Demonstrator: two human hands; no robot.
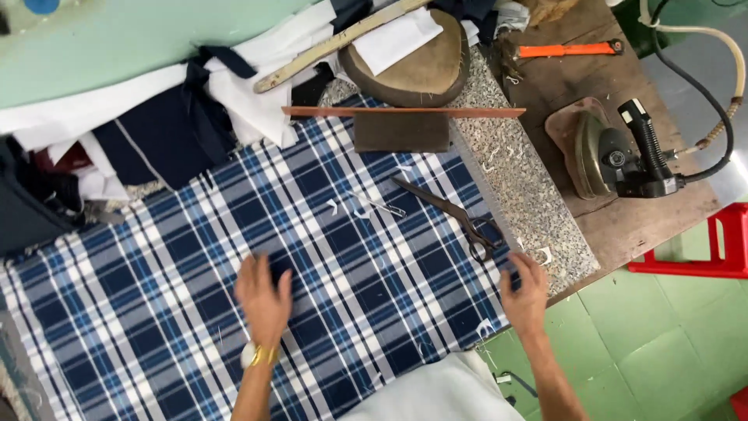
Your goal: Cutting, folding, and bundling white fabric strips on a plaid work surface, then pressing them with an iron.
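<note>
overhead view of a cutting table covered by a blue, white and navy plaid cloth spread flat. the left hand lies palm down on the cloth near its middle, fingers slightly spread and closed on nothing; a yellow band sits at that wrist. the right hand rests at the cloth's right edge, at the table's corner, fingers curled over the edge of the fabric; whether it pinches the cloth cannot be told. just above the right hand lie dark scissors, on the cloth, blades closed and pointing up-left. a long reddish-brown ruler lies across the far end of the cloth, with a dark rectangular block touching it below. beyond them sits a rounded brown pressing pad bearing a folded white piece, and a pale wooden stick leaning across. white and navy fabric pieces are heaped at upper left. a steam iron with hose stands on a brown board to the right, near an orange-handled tool. a red stool stands on the green floor.
</note>
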